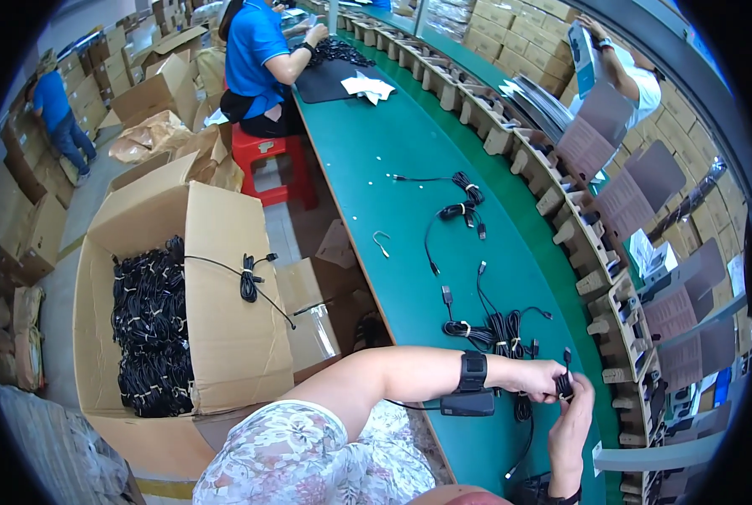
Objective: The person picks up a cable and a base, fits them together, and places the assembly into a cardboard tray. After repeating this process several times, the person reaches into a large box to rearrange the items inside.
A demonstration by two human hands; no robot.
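Both hands meet over the green tabletop (pixel 367 160): left hand (pixel 537 376) and right hand (pixel 574 419), fingers pinched on a coiled black cable (pixel 564 384). I judge keeping loops tight stops it springing loose among the spare cables (pixel 498 330).

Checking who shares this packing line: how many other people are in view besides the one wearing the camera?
3: one in blue seated on a red stool, one in blue standing among boxes far left, one in white reaching at the shelves top right. Others may be hidden.

Both hands, left hand (pixel 537 376) and right hand (pixel 574 414), grip a black cable bundle (pixel 563 385) above the green table (pixel 376 160).
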